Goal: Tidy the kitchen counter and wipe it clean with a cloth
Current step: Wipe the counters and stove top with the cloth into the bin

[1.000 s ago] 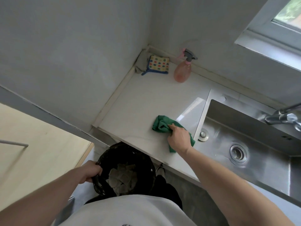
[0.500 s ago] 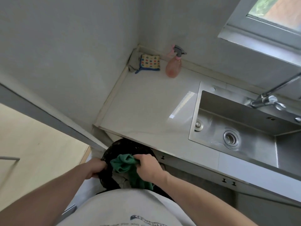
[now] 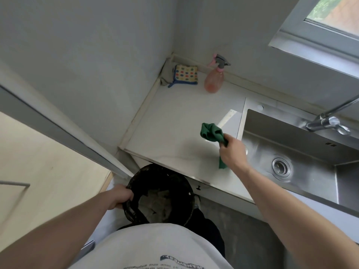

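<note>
A bunched green cloth (image 3: 211, 132) is gripped by my right hand (image 3: 233, 151) over the pale counter (image 3: 171, 121), close to the sink's left edge; one end of the cloth hangs below the hand. Whether the cloth touches the counter I cannot tell. My left hand (image 3: 120, 197) grips the rim of a black mesh waste bin (image 3: 161, 195), held below the counter's front edge. Crumpled paper lies inside the bin.
A pink spray bottle (image 3: 213, 80) and a dotted sponge cloth (image 3: 185, 73) stand at the back corner by the wall. A steel sink (image 3: 291, 152) with a tap (image 3: 328, 123) lies to the right. A window is at the upper right.
Half a second ago my right hand held the cloth over the bin; it has since moved up and right, back over the counter beside the sink. My left hand still holds the bin's rim.
</note>
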### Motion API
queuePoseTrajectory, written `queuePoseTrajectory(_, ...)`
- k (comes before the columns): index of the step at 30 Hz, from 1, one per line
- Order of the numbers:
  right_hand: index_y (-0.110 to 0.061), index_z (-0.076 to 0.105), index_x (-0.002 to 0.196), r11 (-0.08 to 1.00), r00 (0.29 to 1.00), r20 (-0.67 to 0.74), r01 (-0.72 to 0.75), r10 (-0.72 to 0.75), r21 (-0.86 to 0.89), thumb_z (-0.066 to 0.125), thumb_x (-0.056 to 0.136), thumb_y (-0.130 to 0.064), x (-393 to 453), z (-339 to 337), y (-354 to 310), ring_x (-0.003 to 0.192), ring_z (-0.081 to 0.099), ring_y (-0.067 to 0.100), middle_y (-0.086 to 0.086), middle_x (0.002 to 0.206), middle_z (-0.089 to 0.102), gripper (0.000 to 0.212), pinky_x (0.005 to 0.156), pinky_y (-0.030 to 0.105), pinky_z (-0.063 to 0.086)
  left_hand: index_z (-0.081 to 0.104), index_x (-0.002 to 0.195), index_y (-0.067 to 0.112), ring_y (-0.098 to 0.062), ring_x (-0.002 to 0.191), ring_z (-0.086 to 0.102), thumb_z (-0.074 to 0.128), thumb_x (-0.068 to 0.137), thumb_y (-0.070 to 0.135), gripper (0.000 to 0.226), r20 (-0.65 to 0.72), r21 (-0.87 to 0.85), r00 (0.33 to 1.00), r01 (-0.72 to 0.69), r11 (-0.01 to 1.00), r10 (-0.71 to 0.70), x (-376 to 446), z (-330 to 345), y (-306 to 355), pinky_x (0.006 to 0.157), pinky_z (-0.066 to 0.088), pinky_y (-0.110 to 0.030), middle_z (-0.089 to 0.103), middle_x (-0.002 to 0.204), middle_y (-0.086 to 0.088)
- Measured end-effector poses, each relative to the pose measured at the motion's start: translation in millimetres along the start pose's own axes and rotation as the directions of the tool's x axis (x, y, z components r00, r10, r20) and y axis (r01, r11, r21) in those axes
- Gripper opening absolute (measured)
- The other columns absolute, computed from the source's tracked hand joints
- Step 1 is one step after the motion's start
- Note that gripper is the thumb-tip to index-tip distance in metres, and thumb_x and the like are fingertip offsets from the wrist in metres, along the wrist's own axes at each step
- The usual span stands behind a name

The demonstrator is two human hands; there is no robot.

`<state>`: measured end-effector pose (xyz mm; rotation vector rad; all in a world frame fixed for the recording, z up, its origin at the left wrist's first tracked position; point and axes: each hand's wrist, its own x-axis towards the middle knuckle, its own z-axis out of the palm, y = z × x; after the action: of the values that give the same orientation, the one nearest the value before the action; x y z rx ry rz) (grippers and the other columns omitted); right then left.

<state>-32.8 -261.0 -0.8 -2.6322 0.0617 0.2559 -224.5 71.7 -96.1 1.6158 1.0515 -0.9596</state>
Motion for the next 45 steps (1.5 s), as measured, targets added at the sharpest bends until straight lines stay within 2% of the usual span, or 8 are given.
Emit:
queuePoseTrajectory(3, -0.022, 0.069, 0.124, 0.994, 0.989, 0.146, 0.015, 0.001, -0.112, 0.048, 0.087, -0.002, 5.6, 26.8, 15.0, 0.109, 0.065, 0.033, 0.007, 0.118, 0.072, 0.046, 0.083, 0.035, 0.051, 0.063, 0.094, 0.005, -0.028, 0.081, 0.067, 0.051, 0.081, -0.008, 0.022, -0.004, 0.016, 1.000, 0.002, 1.000, -0.002, 1.7, 0.5, 0.4, 0.077, 0.061, -0.038, 0.066, 0.097, -0.016)
queuePoseTrajectory(7, -0.024, 0.056, 0.144, 0.979, 0.960, 0.278, 0.035, 0.023, -0.202, 0.044, 0.090, 0.001, -16.2, 69.9, 7.8, 0.143, 0.042, 0.037, 0.004, 0.160, 0.039, 0.061, 0.115, 0.044, 0.040, 0.065, 0.098, 0.004, -0.028, 0.083, 0.068, 0.051, 0.080, -0.007, 0.025, -0.001, 0.021, 1.000, 0.005, 1.000, -0.005, 1.9, -1.3, 0.8, 0.076, 0.061, -0.037, 0.066, 0.099, -0.016)
queuePoseTrajectory(13, -0.033, 0.056, 0.142, 0.945, 0.901, 0.392, 0.273, -0.185, -0.182, 0.050, 0.091, -0.011, -82.5, 97.1, -23.4, 0.144, 0.042, 0.034, -0.003, 0.156, 0.047, 0.056, 0.109, 0.043, 0.045, 0.064, 0.098, 0.007, -0.030, 0.092, 0.072, 0.051, 0.080, -0.008, 0.027, 0.014, 0.007, 1.000, 0.016, 1.000, -0.016, 3.3, -4.2, 0.8, 0.075, 0.064, -0.038, 0.069, 0.106, -0.017)
queuePoseTrajectory(18, -0.035, 0.063, 0.129, 0.887, 0.788, 0.511, 0.451, -0.343, -0.099, 0.049, 0.090, -0.017, -112.5, 99.6, -42.4, 0.104, 0.066, 0.034, 0.001, 0.115, 0.073, 0.045, 0.081, 0.039, 0.051, 0.067, 0.100, 0.006, -0.029, 0.092, 0.072, 0.053, 0.080, -0.007, 0.028, 0.008, 0.009, 1.000, 0.012, 1.000, -0.012, 3.9, -5.0, 1.8, 0.076, 0.064, -0.039, 0.071, 0.104, -0.016)
queuePoseTrajectory(27, -0.024, 0.066, 0.112, 0.940, 0.938, 0.101, 0.339, -0.333, -0.047, 0.050, 0.097, -0.015, -33.2, 50.5, -60.9, 0.084, 0.064, 0.035, 0.005, 0.093, 0.072, 0.024, 0.061, 0.035, 0.040, 0.065, 0.093, 0.010, -0.024, 0.087, 0.070, 0.053, 0.081, -0.007, 0.024, 0.031, -0.003, 1.000, -0.002, 1.000, 0.002, -12.2, -4.4, 4.0, 0.060, 0.060, -0.029, 0.068, 0.103, -0.013)
queuePoseTrajectory(31, -0.021, 0.064, 0.127, 0.937, 0.943, 0.167, 0.314, -0.289, -0.155, 0.045, 0.094, -0.004, 0.0, 66.6, -61.4, 0.100, 0.064, 0.034, 0.003, 0.119, 0.069, 0.042, 0.069, 0.035, 0.046, 0.063, 0.089, 0.011, -0.024, 0.085, 0.068, 0.053, 0.081, -0.007, 0.022, 0.024, -0.017, 1.000, -0.010, 1.000, 0.011, -14.0, -2.4, 3.0, 0.061, 0.060, -0.029, 0.066, 0.100, -0.011)
queuePoseTrajectory(36, -0.020, 0.058, 0.140, 0.891, 0.878, 0.411, 0.372, -0.246, -0.261, 0.048, 0.093, -0.003, -25.7, 108.9, -63.8, 0.133, 0.051, 0.031, 0.006, 0.151, 0.052, 0.051, 0.109, 0.040, 0.045, 0.064, 0.098, 0.007, -0.024, 0.084, 0.069, 0.052, 0.082, -0.007, 0.024, 0.019, -0.023, 1.000, -0.007, 1.000, 0.007, -9.8, -4.6, -0.3, 0.064, 0.062, -0.031, 0.067, 0.101, -0.012)
queuePoseTrajectory(45, -0.035, 0.064, 0.127, 0.834, 0.739, 0.550, 0.536, -0.389, -0.131, 0.051, 0.087, -0.014, -107.1, 110.3, -47.4, 0.106, 0.066, 0.032, 0.002, 0.116, 0.073, 0.047, 0.084, 0.039, 0.052, 0.064, 0.095, 0.009, -0.030, 0.094, 0.071, 0.051, 0.082, -0.009, 0.026, 0.023, -0.041, 1.000, 0.001, 0.999, 0.000, -4.2, -7.7, 2.1, 0.080, 0.063, -0.040, 0.069, 0.106, -0.016)
